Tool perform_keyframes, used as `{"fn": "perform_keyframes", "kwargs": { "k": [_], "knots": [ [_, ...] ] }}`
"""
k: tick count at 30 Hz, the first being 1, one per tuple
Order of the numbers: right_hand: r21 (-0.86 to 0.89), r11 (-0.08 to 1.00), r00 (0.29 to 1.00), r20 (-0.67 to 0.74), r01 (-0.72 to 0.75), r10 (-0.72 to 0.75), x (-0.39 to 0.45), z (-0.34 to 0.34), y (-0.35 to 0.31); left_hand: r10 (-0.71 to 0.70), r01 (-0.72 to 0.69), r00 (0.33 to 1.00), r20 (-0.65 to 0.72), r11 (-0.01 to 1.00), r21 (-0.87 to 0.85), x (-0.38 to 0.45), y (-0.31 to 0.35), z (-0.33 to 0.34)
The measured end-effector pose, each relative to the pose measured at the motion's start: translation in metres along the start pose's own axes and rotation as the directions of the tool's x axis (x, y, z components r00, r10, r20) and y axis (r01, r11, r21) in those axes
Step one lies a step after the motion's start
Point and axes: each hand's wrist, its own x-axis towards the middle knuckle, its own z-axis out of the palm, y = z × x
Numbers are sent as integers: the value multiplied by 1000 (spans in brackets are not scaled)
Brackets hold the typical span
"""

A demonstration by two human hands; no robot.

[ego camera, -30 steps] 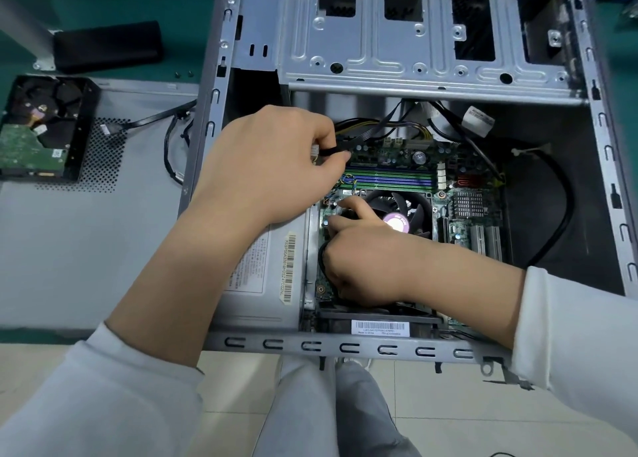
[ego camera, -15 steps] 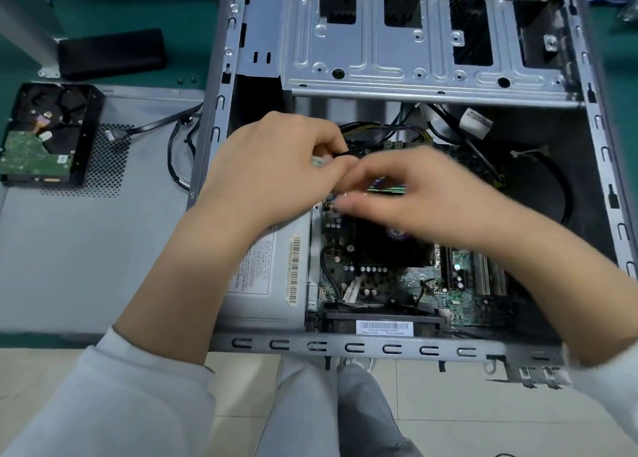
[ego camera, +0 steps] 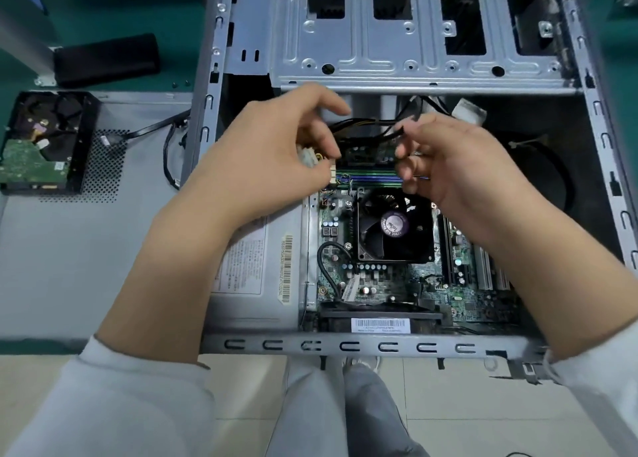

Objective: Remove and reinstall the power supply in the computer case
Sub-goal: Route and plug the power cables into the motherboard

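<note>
Over the board, my left hand (ego camera: 276, 156) pinches a white plug (ego camera: 307, 156); my right hand (ego camera: 459, 170) grips a black cable (ego camera: 386, 135). Floppy leads, brittle clips, so I hold the plug bodies.

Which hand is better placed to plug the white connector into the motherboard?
Likely the left hand: its fingers already hold the white connector just above the motherboard edge. The right hand pinches a black cable.

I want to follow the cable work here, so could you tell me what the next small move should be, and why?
Probably guide the white connector in the left hand down toward the motherboard edge. The power supply already sits in the case, and the right hand holds the black cable aside. Whether it is being plugged or unplugged is unclear.
</note>
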Motion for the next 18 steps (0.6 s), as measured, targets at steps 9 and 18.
{"fn": "perform_keyframes", "kwargs": {
  "k": [9,18],
  "knots": [
    [-7,993,968,-221,-120,115,8,4,8,-46,26,981,-189,994,-107,4,-3,1],
    [-5,992,979,161,128,-126,-4,9,3,28,-48,990,-137,988,-145,-3,-1,-3]
  ]
}}
